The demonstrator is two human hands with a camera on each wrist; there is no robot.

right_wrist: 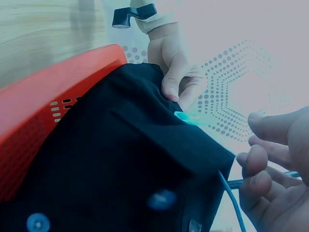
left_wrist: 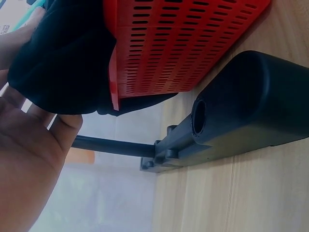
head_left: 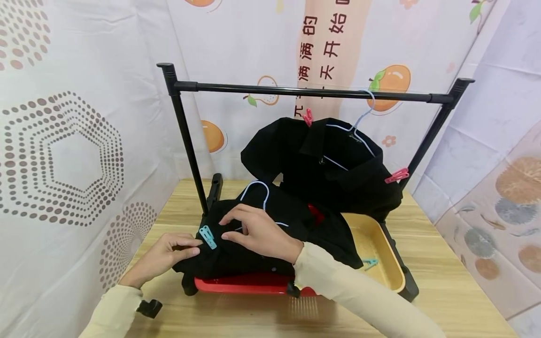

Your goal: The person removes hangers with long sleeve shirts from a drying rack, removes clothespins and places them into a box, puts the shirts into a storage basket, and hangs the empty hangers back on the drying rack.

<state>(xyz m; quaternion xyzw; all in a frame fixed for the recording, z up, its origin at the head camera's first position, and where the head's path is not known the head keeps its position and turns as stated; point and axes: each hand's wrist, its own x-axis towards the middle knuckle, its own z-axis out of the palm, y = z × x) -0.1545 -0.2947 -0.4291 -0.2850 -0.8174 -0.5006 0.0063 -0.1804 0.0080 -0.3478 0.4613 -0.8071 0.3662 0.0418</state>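
A black buttoned shirt (head_left: 241, 256) with a pale blue hanger (head_left: 255, 183) in its neck lies over a red basket (head_left: 253, 284). My left hand (head_left: 169, 256) pinches the shirt's edge at the left; the left wrist view shows fingers behind the dark cloth (left_wrist: 63, 63). Just beside that hand, a teal clothespin (head_left: 207, 237) sits on the shirt's shoulder. Over the cloth, to the right of the clothespin, my right hand (head_left: 258, 232) has its thumb and fingers apart. Nothing lies between them in the right wrist view, where the hand (right_wrist: 275, 164) is near the hanger.
Behind, a second black shirt (head_left: 338, 178) hangs by a blue hanger (head_left: 365, 112) from a black rack (head_left: 274, 90), with pink clothespins (head_left: 397, 175) on its shoulders. A yellow tray (head_left: 386, 253) at right holds a teal clothespin (head_left: 370, 264). The rack's black foot (left_wrist: 251, 96) stands beside the basket.
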